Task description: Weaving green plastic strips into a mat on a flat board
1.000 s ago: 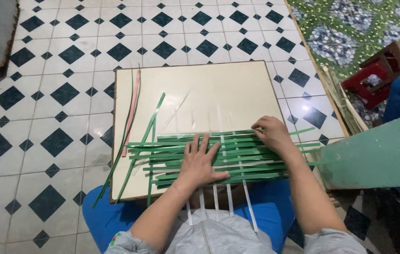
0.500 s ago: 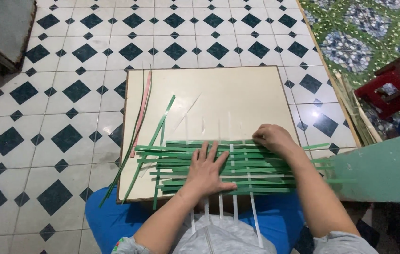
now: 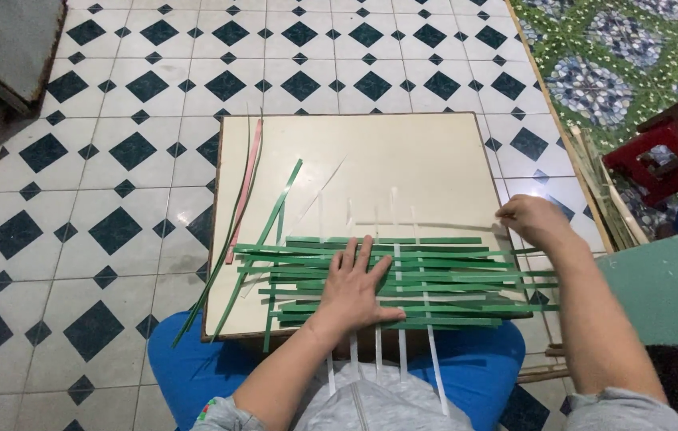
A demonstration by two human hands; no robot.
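Head view: left hand [image 3: 357,286] lies flat, fingers spread, pinning the green weave [image 3: 391,279] to the board [image 3: 371,148], while right hand [image 3: 532,219] pinches a pale strip [image 3: 426,225] at its edge.

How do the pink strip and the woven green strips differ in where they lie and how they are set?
The pink strip lies alone near the board's left edge, running almost lengthwise away from the person; the woven green strips run crosswise on the near part. The pink strip is loose and untouched, while the green strips are interlaced with white strips and pressed flat by the left hand. Both are thin, flat bands resting on the board.
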